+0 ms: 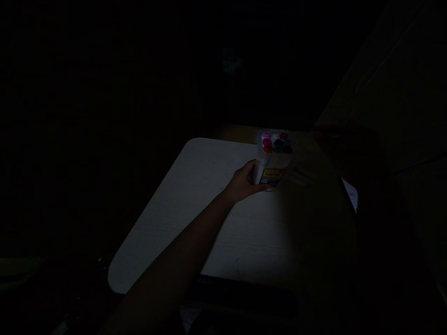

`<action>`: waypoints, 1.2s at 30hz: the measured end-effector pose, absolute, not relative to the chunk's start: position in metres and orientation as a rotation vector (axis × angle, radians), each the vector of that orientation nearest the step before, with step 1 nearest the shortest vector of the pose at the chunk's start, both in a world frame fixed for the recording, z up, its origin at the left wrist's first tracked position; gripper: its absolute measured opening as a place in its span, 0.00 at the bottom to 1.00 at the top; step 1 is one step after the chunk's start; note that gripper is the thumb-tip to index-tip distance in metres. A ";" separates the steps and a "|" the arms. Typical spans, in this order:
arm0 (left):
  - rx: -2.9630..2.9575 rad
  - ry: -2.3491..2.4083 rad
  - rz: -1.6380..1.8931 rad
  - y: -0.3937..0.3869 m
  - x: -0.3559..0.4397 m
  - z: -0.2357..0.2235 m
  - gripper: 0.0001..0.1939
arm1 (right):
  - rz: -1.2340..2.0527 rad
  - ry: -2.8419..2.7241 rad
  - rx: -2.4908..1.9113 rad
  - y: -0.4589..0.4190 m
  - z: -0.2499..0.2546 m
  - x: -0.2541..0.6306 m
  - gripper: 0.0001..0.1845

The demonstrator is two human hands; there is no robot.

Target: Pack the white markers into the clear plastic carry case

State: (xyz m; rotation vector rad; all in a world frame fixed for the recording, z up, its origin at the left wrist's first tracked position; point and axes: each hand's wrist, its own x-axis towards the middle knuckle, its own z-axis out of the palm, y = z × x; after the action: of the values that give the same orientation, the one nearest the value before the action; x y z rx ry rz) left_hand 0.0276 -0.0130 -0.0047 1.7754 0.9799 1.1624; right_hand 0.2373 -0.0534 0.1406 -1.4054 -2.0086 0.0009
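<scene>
The view is very dark. My left hand (246, 182) reaches across a pale desk top (195, 209) and is closed round the lower part of a clear pack of markers (274, 160). The pack stands near the desk's far edge. Its coloured caps, pink, red, green and dark blue, point up, and a yellow label shows at its base. A dim reddish shape (345, 137) to the right of the pack may be my right hand. Its fingers are lost in the dark.
A small pale object (302, 177) lies on the desk just right of the pack. A white sheet edge (351, 193) shows at the desk's right side. A dark surface runs along the near edge below the desk. Everything beyond is black.
</scene>
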 end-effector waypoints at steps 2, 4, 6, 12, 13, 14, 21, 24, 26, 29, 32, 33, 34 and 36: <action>1.771 0.970 1.165 -0.013 0.028 -0.005 0.35 | 0.082 -1.989 -1.364 -0.059 0.145 0.227 0.19; 1.762 0.968 1.171 -0.013 0.028 -0.005 0.35 | 0.139 -2.070 -1.266 -0.064 0.145 0.218 0.17; 1.753 0.959 1.177 -0.013 0.028 -0.004 0.35 | 0.134 -2.149 -1.226 -0.067 0.143 0.211 0.17; 1.750 0.973 1.170 -0.015 0.028 -0.001 0.35 | 0.026 -2.170 -1.240 -0.067 0.135 0.202 0.18; 1.754 0.976 1.165 -0.015 0.028 -0.001 0.35 | 0.025 -2.166 -1.224 -0.066 0.134 0.201 0.18; 1.756 0.973 1.161 -0.015 0.028 -0.001 0.36 | 0.023 -2.163 -1.212 -0.065 0.133 0.200 0.18; 1.764 0.936 1.172 -0.012 0.028 -0.005 0.36 | 0.008 -2.179 -1.261 -0.060 0.127 0.194 0.18; 1.768 0.939 1.172 -0.012 0.028 -0.005 0.36 | 0.034 -2.170 -1.243 -0.060 0.127 0.194 0.17; 1.771 0.975 1.171 -0.013 0.028 -0.005 0.36 | 0.069 -2.136 -1.218 -0.060 0.128 0.195 0.15; 1.778 0.976 1.178 -0.013 0.028 -0.004 0.37 | 0.072 -2.120 -1.232 -0.061 0.131 0.196 0.13; 1.796 0.965 1.176 -0.013 0.028 -0.004 0.37 | 0.032 -2.120 -1.249 -0.062 0.133 0.196 0.12; 1.796 0.966 1.175 -0.013 0.028 -0.004 0.37 | 0.015 -2.117 -1.242 -0.062 0.134 0.196 0.12; 1.793 0.966 1.177 -0.013 0.028 -0.004 0.37 | -0.003 -2.111 -1.233 -0.062 0.134 0.196 0.12; 1.786 0.969 1.182 -0.012 0.028 -0.005 0.37 | -0.063 -2.102 -1.236 -0.064 0.136 0.196 0.12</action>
State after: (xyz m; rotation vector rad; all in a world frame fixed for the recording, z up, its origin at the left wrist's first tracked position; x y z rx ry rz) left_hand 0.0280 -0.0123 -0.0054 1.7865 0.9694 1.1817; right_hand 0.1957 -0.0635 0.1358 -1.2364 -2.1023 -0.0634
